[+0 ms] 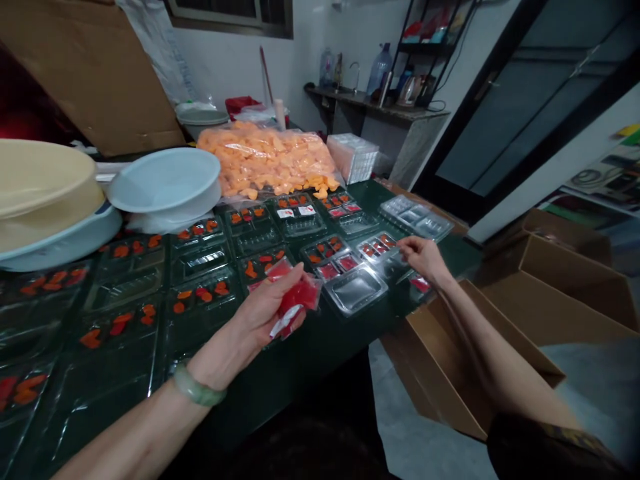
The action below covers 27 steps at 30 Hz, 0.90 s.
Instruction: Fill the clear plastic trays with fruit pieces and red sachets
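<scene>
My left hand [273, 303] is closed around several small clear packets with red contents [303, 291]; one shows a white patch. My right hand [423, 259] has its fingers pinched together at the right edge of a clear plastic tray [394, 267] holding orange and red pieces. Whether anything is between those fingertips I cannot make out. Left of it lies an open clear tray [355, 291] with red packets [347, 263] in its small compartments. A red packet [419, 284] lies below my right hand.
Rows of open clear trays [130, 283] with orange and red pieces cover the dark green table. Behind them lie a big bag of orange pieces [280, 157], basins [165, 180] and stacked clear trays [353, 157]. Open cardboard boxes [450, 347] stand at the right, against the table edge.
</scene>
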### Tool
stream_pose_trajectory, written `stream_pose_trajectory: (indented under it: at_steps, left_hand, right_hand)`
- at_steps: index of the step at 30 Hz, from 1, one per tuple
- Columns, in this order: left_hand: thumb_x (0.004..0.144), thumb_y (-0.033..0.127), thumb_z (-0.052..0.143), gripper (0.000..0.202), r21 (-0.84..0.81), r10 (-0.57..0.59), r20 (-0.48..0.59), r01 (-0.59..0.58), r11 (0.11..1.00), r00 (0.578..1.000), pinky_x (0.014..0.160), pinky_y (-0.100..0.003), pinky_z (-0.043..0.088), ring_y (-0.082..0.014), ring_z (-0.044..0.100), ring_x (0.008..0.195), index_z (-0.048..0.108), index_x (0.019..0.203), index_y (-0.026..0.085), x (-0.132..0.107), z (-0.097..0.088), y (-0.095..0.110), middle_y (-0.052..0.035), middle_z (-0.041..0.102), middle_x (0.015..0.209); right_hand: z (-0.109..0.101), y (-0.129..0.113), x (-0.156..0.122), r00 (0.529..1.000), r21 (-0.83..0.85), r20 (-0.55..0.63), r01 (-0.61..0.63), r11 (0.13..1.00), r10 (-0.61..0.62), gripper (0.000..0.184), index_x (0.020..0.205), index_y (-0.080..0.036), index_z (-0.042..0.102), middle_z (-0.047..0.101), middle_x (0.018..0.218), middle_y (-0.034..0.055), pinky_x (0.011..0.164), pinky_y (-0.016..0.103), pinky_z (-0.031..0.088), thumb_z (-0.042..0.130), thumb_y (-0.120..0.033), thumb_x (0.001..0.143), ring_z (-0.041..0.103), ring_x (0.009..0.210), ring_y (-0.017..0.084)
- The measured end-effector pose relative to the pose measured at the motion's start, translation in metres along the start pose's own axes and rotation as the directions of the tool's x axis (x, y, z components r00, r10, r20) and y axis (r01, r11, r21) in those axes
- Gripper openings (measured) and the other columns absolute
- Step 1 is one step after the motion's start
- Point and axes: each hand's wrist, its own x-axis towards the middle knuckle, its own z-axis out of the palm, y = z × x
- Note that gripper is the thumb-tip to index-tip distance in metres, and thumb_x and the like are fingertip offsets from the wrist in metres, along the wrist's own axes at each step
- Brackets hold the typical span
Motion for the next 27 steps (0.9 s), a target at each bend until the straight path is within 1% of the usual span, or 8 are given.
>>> stream_pose_trajectory:
  at_steps: [3, 7, 11, 15, 18, 22, 25, 27]
  left_hand:
    - [0.079, 0.032, 0.06, 0.021, 0.01, -0.011, -0.017, 0.011, 1.0, 1.0, 0.027, -0.02, 0.041, -0.0173, 0.062, 0.049, 0.059, 0.072, 0.012, 0.002, 0.002, -0.001, -0.0062, 0.064, 0.063]
    - [0.08, 0.031, 0.059, 0.022, 0.041, -0.018, -0.051, 0.02, 0.999, 0.999, 0.029, -0.02, 0.042, -0.0157, 0.061, 0.045, 0.059, 0.071, 0.011, 0.005, 0.002, -0.002, -0.0073, 0.064, 0.063]
    - [0.079, 0.032, 0.061, 0.022, 0.059, -0.034, -0.017, 0.034, 0.998, 0.999, 0.03, -0.02, 0.043, -0.0153, 0.06, 0.046, 0.06, 0.074, 0.011, 0.009, 0.008, -0.006, -0.0073, 0.064, 0.064]
    - [0.079, 0.033, 0.059, 0.024, 0.054, -0.014, 0.076, 0.01, 0.999, 0.997, 0.026, -0.019, 0.038, -0.0169, 0.061, 0.046, 0.059, 0.07, 0.011, 0.01, 0.014, -0.009, -0.0086, 0.064, 0.067]
    - [0.082, 0.03, 0.056, 0.023, 0.056, -0.027, 0.054, 0.024, 0.998, 0.998, 0.027, -0.019, 0.039, -0.0158, 0.06, 0.044, 0.059, 0.07, 0.011, 0.008, 0.013, -0.007, -0.0081, 0.064, 0.063]
    - [0.082, 0.03, 0.056, 0.023, 0.052, -0.032, 0.011, 0.031, 0.998, 0.999, 0.029, -0.02, 0.041, -0.0155, 0.06, 0.043, 0.059, 0.07, 0.011, 0.006, 0.01, -0.004, -0.0082, 0.064, 0.062]
    - [0.08, 0.032, 0.058, 0.022, 0.055, -0.025, 0.03, 0.023, 0.998, 0.999, 0.029, -0.02, 0.041, -0.0157, 0.06, 0.044, 0.059, 0.072, 0.012, 0.008, 0.01, -0.006, -0.0079, 0.064, 0.064]
    - [0.08, 0.034, 0.058, 0.023, 0.08, -0.014, 0.049, 0.01, 0.997, 0.999, 0.029, -0.019, 0.038, -0.0147, 0.058, 0.041, 0.059, 0.073, 0.012, 0.01, 0.012, -0.009, -0.0074, 0.064, 0.062]
  right_hand:
    - [-0.024, 0.008, -0.014, 0.997, -0.153, -0.072, 0.011, 0.988, -0.022, 0.025, 0.088, -0.015, 0.063, 0.064, 0.076, 0.0046, 0.056, 0.025, 0.041, 0.051, -0.031, 0.073, 0.055, 0.062, 0.014]
    - [-0.053, 0.002, -0.043, 0.986, -0.548, 0.117, -0.034, 0.836, 0.117, 0.03, 0.09, -0.021, 0.063, 0.067, 0.083, 0.0052, 0.058, 0.028, 0.041, 0.06, -0.044, 0.071, 0.06, 0.074, 0.021]
    - [-0.044, -0.016, -0.06, 0.944, -0.786, 0.238, 0.047, 0.616, 0.231, 0.03, 0.09, -0.021, 0.064, 0.067, 0.091, 0.0098, 0.061, 0.03, 0.043, 0.057, -0.047, 0.076, 0.062, 0.086, 0.026]
    - [-0.031, -0.025, -0.061, 0.939, -0.848, 0.278, 0.141, 0.51, 0.202, 0.019, 0.086, -0.015, 0.065, 0.066, 0.094, 0.0144, 0.064, 0.031, 0.044, 0.049, -0.025, 0.081, 0.063, 0.088, 0.027]
    - [-0.036, -0.025, -0.061, 0.955, -0.853, 0.236, 0.114, 0.509, 0.181, 0.021, 0.085, -0.014, 0.066, 0.066, 0.091, 0.0157, 0.062, 0.031, 0.043, 0.047, -0.017, 0.079, 0.063, 0.086, 0.028]
    - [-0.043, -0.031, -0.057, 0.998, -0.819, 0.028, -0.006, 0.574, 0.05, 0.035, 0.089, -0.016, 0.066, 0.063, 0.092, 0.0139, 0.058, 0.03, 0.04, 0.033, -0.029, 0.089, 0.062, 0.076, 0.023]
    - [-0.026, -0.036, -0.046, 0.999, -0.791, -0.022, 0.01, 0.611, -0.045, 0.037, 0.092, -0.015, 0.065, 0.06, 0.096, 0.0122, 0.06, 0.028, 0.039, 0.03, -0.029, 0.09, 0.058, 0.081, 0.02]
    - [-0.01, -0.036, -0.037, 0.999, -0.795, -0.01, 0.018, 0.606, -0.043, 0.035, 0.095, -0.014, 0.064, 0.059, 0.098, 0.0135, 0.063, 0.027, 0.04, 0.031, -0.026, 0.089, 0.056, 0.088, 0.021]
